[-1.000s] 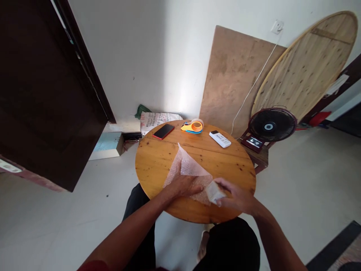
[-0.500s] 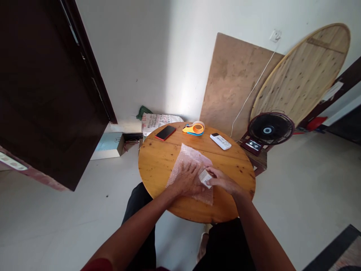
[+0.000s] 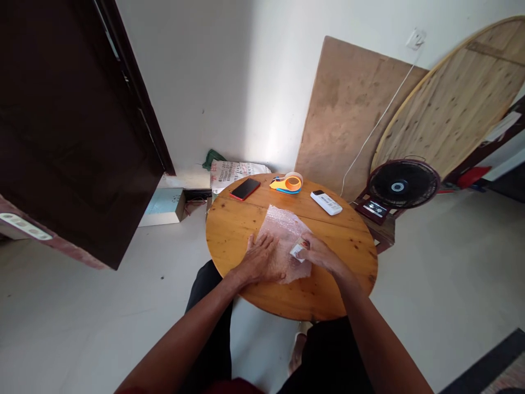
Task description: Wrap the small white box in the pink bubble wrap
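Head view: a small white box (image 3: 298, 250) is pinched in the closed fingers of the right hand (image 3: 318, 255) over soft, light bubble wrap (image 3: 283, 235), pressed flat on the counter (image 3: 229, 235) by the open left hand (image 3: 259, 261), best gripped at its edges.

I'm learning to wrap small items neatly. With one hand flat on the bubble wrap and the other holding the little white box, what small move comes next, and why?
Probably set the small white box down on the bubble wrap. The right hand holds it at the sheet's right edge, and the left hand already presses the sheet flat on the round table.
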The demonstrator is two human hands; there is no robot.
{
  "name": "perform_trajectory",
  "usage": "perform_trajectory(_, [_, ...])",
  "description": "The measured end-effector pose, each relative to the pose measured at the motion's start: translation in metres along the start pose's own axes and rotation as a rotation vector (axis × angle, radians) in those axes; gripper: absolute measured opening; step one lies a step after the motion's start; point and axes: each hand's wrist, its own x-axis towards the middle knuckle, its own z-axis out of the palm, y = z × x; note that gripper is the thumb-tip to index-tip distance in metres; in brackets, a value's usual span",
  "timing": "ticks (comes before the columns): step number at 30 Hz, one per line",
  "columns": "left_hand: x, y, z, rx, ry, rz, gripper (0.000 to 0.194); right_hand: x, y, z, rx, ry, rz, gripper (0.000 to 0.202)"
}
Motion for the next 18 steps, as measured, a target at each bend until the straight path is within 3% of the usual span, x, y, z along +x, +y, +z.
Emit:
perform_trajectory(8, [0.002, 0.005, -0.001, -0.012, 0.029, -0.019, 0.113, 0.017, -0.032, 0.009, -0.294, 0.002, -0.068, 0.026])
perform_trajectory(12, [0.002, 0.006, -0.002, -0.022, 0.036, -0.028, 0.112, 0.025, -0.030, 0.017, -0.330, -0.053, -0.084, 0.032])
perform_trajectory(18, [0.001, 0.003, 0.000, -0.026, 0.041, -0.012, 0.114, 0.018, -0.021, 0.012, -0.355, -0.093, -0.109, 0.061])
